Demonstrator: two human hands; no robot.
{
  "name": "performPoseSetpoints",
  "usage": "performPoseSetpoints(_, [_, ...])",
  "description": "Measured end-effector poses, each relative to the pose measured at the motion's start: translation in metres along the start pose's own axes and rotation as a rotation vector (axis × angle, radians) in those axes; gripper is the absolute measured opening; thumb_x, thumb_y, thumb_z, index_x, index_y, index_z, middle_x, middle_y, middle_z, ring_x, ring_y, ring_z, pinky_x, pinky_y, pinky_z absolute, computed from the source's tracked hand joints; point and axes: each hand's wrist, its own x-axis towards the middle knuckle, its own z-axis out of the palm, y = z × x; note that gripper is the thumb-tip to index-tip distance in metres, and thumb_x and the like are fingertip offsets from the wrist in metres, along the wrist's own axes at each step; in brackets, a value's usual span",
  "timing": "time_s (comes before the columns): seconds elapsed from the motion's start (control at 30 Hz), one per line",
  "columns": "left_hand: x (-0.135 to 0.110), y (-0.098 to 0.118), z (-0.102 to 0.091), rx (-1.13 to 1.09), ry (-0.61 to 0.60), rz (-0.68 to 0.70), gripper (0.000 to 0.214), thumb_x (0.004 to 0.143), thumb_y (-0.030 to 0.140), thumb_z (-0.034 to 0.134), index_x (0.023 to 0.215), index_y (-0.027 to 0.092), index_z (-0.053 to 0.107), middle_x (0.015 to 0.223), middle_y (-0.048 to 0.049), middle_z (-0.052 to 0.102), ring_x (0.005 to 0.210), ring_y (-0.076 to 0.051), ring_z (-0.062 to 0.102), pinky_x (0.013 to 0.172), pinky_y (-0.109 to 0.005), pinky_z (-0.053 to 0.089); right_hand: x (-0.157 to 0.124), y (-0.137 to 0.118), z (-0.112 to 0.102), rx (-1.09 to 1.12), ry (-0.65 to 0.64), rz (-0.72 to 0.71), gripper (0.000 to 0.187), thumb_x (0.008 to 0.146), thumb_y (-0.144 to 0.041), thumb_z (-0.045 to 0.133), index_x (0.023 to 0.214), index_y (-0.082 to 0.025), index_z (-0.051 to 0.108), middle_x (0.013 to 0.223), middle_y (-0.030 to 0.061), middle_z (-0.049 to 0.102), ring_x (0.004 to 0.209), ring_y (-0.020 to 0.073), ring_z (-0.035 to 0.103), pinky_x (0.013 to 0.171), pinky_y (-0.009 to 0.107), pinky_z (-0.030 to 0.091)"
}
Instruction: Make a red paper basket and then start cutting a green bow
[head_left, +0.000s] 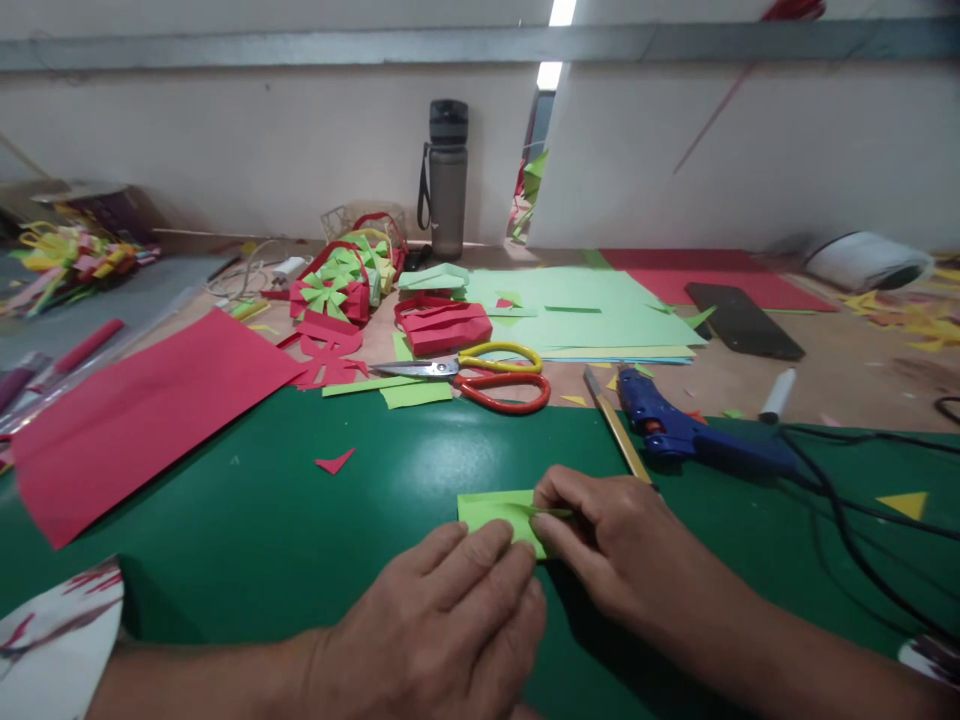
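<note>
On the green mat lies a small folded piece of light green paper. My left hand rests over its near edge, fingers stretched out and lying flat on it. Thumb and forefinger of my right hand pinch the paper's right side, where a flap stands up a little. My hands hide the lower part of the paper. Just beyond it are scissors with one yellow and one red handle. A yellow-handled craft knife lies beyond my right hand.
A blue glue gun with a black cable lies at the right. Red paper lies at the left, pale green sheets behind. Farther back are red paper baskets, a dark phone and a grey bottle by the wall.
</note>
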Motion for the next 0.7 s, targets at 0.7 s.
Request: performPoseSetpoints(0.7, [-0.004, -0.002, 0.022, -0.030, 0.084, 0.013, 0.056, 0.090, 0.053, 0.035, 0.107, 0.004, 0.058, 0.110, -0.0184, 0.064, 0.108, -0.034, 0.057, 0.086, -0.045, 0.052, 0.002, -0.002, 0.000, -0.029, -0.013, 0.007, 0.016, 0.084, -0.017, 0.043, 0.068, -0.021, 0.041, 0.059, -0.0024, 0.052, 0.053, 0.0132, 0.047, 0.052, 0.025, 0.028])
